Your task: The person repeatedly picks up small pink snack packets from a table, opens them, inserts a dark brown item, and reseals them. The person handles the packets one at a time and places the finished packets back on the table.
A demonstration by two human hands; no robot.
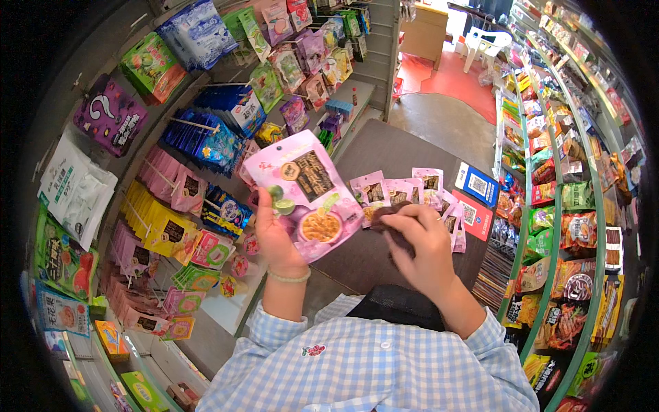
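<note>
My left hand [278, 237] grips a pink snack pouch [314, 193] by its left edge. The pouch is tilted, its printed front with pictures of fruit turned up towards me. To the right of it, the bent fingers of my right hand [425, 244] close on a dark brown bundle [394, 219]. That bundle is blurred, and I cannot tell whether it is hair or cloth. Beyond my right hand, several smaller pink pouches [371, 189] lie fanned out on a dark tabletop [376, 149], partly hidden by the hand.
A blue printed-code card [477, 184] and a red one [471, 216] lie at the table's right side. Hooks with hanging snack packets [170, 234] line the left. Shelves of packaged snacks [576, 232] rise on the right. A white plastic chair [486, 44] stands far back.
</note>
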